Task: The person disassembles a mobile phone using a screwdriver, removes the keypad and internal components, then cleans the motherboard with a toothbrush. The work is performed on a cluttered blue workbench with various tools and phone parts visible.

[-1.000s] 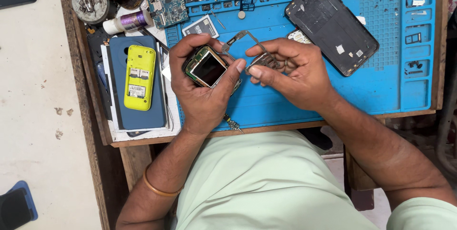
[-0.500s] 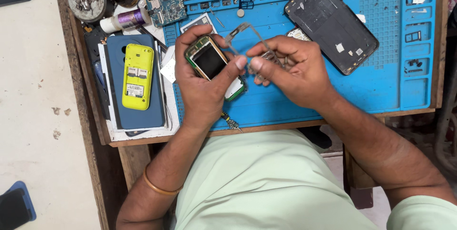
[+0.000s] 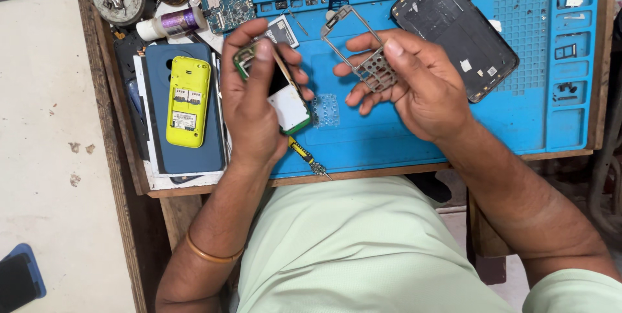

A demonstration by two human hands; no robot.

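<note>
My left hand (image 3: 249, 109) grips a small opened keypad phone (image 3: 285, 96) with a green circuit board, a dark screen and a white lower panel, tilted over the blue work mat (image 3: 389, 138). My right hand (image 3: 414, 83) pinches a thin grey metal phone frame (image 3: 363, 54) with a perforated keypad grid, held apart from the phone, just to its right. A clear keypad membrane (image 3: 325, 111) lies on the mat between the hands. A screwdriver (image 3: 306, 156) with a yellow and black handle lies below my left hand.
A yellow phone body (image 3: 188, 100) rests on a dark blue phone back cover (image 3: 155, 151) at the left. A large black phone back cover (image 3: 457, 28) lies at the upper right. Circuit boards, a glue bottle (image 3: 170, 24), and small parts crowd the mat's far edge.
The grey frame has come off the phone: my right hand lifted it up and to the right, while my left hand turned the phone more upright.
</note>
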